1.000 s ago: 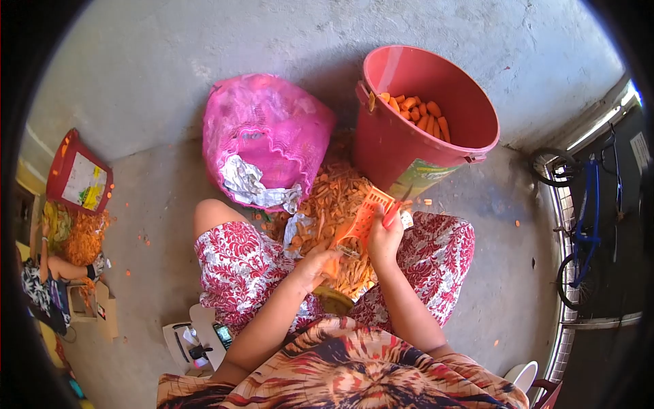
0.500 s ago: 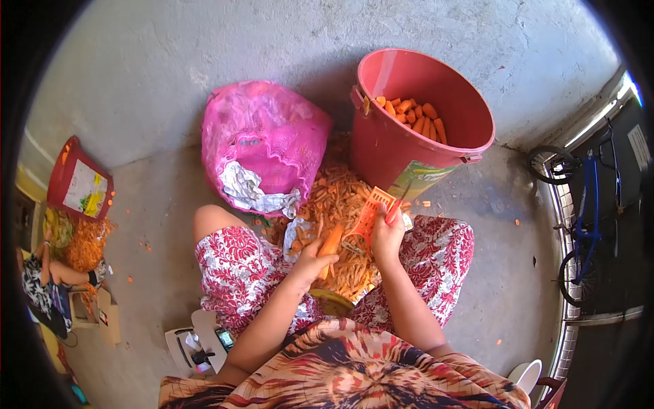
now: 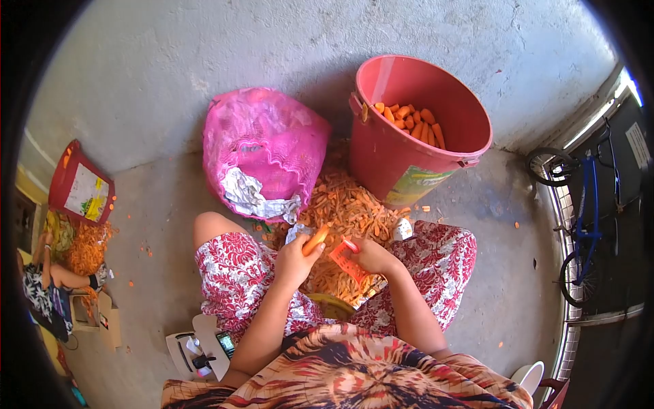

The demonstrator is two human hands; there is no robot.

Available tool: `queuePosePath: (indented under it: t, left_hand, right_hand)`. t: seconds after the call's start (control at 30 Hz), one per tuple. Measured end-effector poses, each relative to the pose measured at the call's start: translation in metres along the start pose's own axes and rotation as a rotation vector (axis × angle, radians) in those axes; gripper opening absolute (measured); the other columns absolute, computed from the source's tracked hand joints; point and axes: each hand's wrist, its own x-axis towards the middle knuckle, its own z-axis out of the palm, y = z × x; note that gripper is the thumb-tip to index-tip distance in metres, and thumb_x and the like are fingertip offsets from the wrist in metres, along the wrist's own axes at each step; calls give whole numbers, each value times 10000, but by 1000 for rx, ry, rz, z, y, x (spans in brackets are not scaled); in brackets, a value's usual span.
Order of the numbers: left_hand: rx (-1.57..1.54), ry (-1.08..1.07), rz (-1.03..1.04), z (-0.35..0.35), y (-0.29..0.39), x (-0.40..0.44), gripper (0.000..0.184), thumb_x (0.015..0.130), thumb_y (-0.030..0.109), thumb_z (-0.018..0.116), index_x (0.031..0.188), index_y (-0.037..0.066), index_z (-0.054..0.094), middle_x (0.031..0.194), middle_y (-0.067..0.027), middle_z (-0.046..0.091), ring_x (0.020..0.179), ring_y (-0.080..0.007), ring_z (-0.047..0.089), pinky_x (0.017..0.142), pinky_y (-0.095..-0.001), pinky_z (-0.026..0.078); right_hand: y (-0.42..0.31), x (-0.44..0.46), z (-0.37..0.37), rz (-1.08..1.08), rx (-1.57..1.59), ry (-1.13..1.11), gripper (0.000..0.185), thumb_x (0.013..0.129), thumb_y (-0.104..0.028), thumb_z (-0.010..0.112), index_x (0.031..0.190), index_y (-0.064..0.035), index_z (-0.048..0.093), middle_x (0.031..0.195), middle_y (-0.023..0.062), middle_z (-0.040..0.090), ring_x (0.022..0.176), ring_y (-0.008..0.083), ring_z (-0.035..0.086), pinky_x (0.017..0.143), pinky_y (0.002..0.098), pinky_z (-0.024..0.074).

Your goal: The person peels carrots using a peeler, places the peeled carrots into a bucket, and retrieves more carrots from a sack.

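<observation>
My left hand is closed around an orange carrot whose end sticks out up and to the right. Close beside it, my right hand grips an orange slotted peeler with a red part near the thumb. The peeler points down and left, a small gap from the carrot. Beneath both hands lies a heap of carrot peelings, spread between the patterned trouser legs. Part of a yellowish rim shows near my lap.
A tall red bucket holds carrots. Left of it stands a pink mesh sack. At far left, another person sits by a red bucket and peelings. A blue bicycle is at right.
My right hand has turned the peeler from pointing up to pointing down and left. My left hand has lifted slightly with the carrot, which is now gripped nearer its end.
</observation>
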Motion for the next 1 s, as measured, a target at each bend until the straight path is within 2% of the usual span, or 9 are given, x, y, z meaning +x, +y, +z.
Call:
queuePosePath:
  t: [0.2,0.33,0.43,0.53,0.6,0.7,0.77,0.9,1.0]
  left_hand:
    - [-35,-10,6,-1,1,1,349,731,363,594,829,30,560,639,-169,564,607,-324,562,526,-374,421]
    - [-58,9,36,1,-4,4,313,722,296,629,822,10,551,588,-148,539,517,-262,543,481,-326,395]
    - [-68,0,46,4,-3,2,308,724,290,628,824,8,556,584,-145,536,507,-242,537,480,-318,393]
    - [-78,-41,35,2,0,2,314,731,298,620,844,11,558,590,-134,544,516,-234,541,487,-319,401]
    - [-83,-80,54,0,-5,6,337,743,325,602,894,26,560,621,-113,572,557,-268,566,508,-329,422]
    - [-631,-344,-34,-5,3,1,299,764,247,604,919,-1,543,702,-57,571,618,-178,555,556,-281,430]
    - [-685,-289,-4,-2,0,4,288,774,216,599,932,-14,528,799,-41,531,691,-136,521,600,-260,425]
    - [-731,-137,119,5,-10,11,299,763,204,611,945,-11,510,932,-67,456,784,-129,488,662,-245,415]
    - [-348,80,456,7,-8,13,309,743,189,623,956,2,501,943,-80,428,793,-180,494,677,-271,413]
  right_hand:
    - [21,9,13,-33,141,20,229,742,-193,528,876,-6,526,744,200,564,704,324,541,642,379,411]
    - [18,10,14,-9,206,0,245,754,-222,541,869,-6,524,721,193,560,686,306,536,638,373,409]
    - [24,8,14,-17,172,7,219,752,-118,521,949,-24,535,727,92,574,655,144,496,628,306,412]
    - [25,7,14,-34,214,7,235,746,-210,542,854,-2,527,722,187,562,666,297,529,631,372,410]
    - [23,13,15,17,196,4,234,746,-213,528,845,-2,548,742,190,570,684,305,544,636,376,415]
    - [37,22,24,95,-48,-90,253,745,-229,502,837,-8,583,774,193,582,719,314,563,648,380,423]
    - [44,32,37,81,-236,-215,291,740,-258,478,843,-23,616,806,197,589,755,316,576,665,378,433]
    - [30,32,50,93,-55,-198,308,731,-282,493,795,-5,611,752,201,580,719,313,573,635,369,428]
    - [21,34,54,90,-67,-275,321,750,-297,509,858,-9,600,764,153,597,697,258,581,621,349,425]
